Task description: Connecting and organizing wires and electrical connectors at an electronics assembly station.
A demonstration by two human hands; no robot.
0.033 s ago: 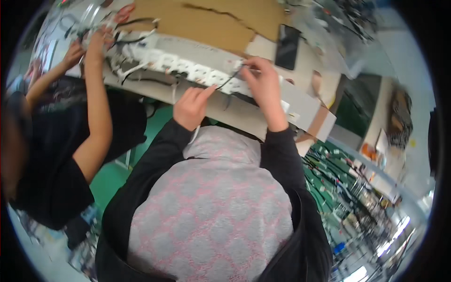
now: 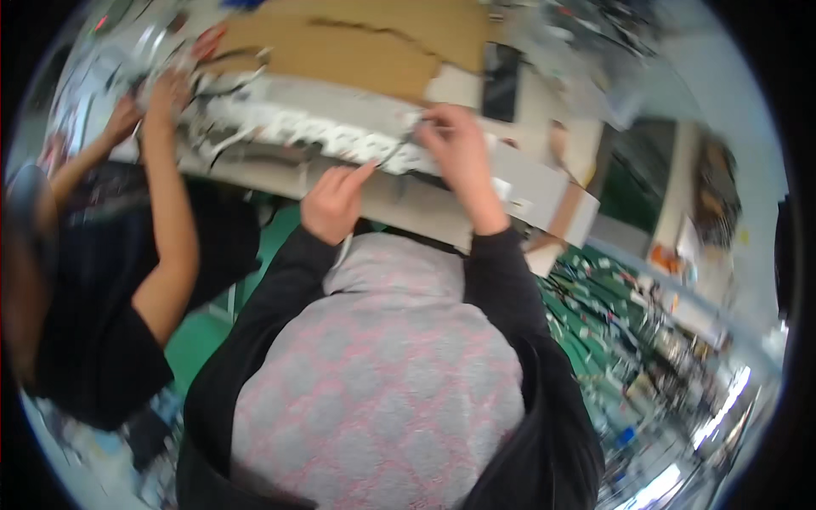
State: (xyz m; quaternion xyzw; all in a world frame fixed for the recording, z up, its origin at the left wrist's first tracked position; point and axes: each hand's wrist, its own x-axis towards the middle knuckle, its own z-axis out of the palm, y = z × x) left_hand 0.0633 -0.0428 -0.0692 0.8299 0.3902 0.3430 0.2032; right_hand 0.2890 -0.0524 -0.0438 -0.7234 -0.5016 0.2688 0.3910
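A short dark cable (image 2: 392, 154) runs at a slant between my two hands, over a long white strip (image 2: 347, 140) with a row of block-like parts. My left hand (image 2: 333, 202) is closed at the near edge of the strip, its thumb and forefinger pinched on the cable's lower end. The fingertips of my right hand (image 2: 459, 153) close on the cable's upper end, beside a small white piece. Blur hides the fine detail at both fingertips. A pale cord hangs below my left hand.
Brown cardboard (image 2: 340, 42) lies behind the strip, with a black phone (image 2: 501, 82) to its right. At the left a co-worker's hands (image 2: 166, 92) handle cables. A grey-white box (image 2: 544, 191) sits right of my right hand. Many cables (image 2: 595, 314) hang at lower right.
The whole picture has shifted slightly left and grown more blurred. Both my hands keep their pinch on the cable, at about the same place over the strip.
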